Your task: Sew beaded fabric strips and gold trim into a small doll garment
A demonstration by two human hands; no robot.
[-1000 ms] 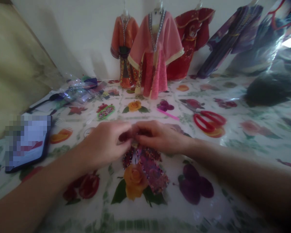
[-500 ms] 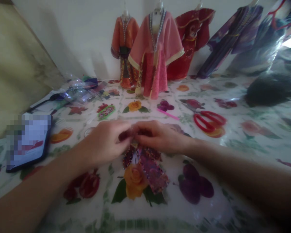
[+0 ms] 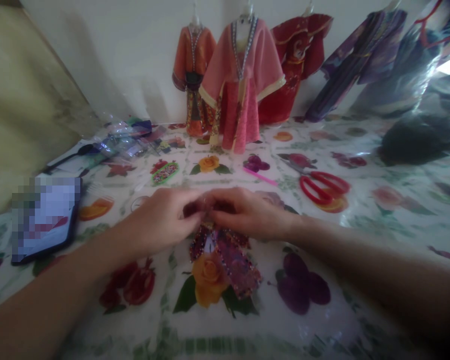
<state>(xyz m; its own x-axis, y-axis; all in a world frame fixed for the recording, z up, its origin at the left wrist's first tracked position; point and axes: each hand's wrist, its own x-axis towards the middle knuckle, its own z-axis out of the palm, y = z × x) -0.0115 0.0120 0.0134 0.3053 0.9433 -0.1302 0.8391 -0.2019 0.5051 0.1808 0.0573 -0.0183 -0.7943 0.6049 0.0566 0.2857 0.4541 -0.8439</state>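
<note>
My left hand (image 3: 168, 215) and my right hand (image 3: 243, 212) meet at the middle of the table, fingertips curled together. Between them they pinch the upper end of a beaded purple fabric piece (image 3: 238, 270). Its strips, edged with small coloured beads, hang down and spread over the flowered tablecloth. The pinched end itself is hidden by my fingers. Just beyond my hands lie a green dish of beads (image 3: 165, 173) and a thin pink stick (image 3: 260, 176).
Red-handled scissors (image 3: 322, 187) lie to the right. A phone (image 3: 47, 220) is propped at the left, near crumpled clear plastic packets (image 3: 123, 140). Small costumes on stands, including a pink robe (image 3: 243, 85), line the wall. A dark bundle (image 3: 416, 137) sits at the right.
Almost nothing differs. Both hands keep their pinch on the beaded fabric piece, and the whole view has shifted very slightly.
</note>
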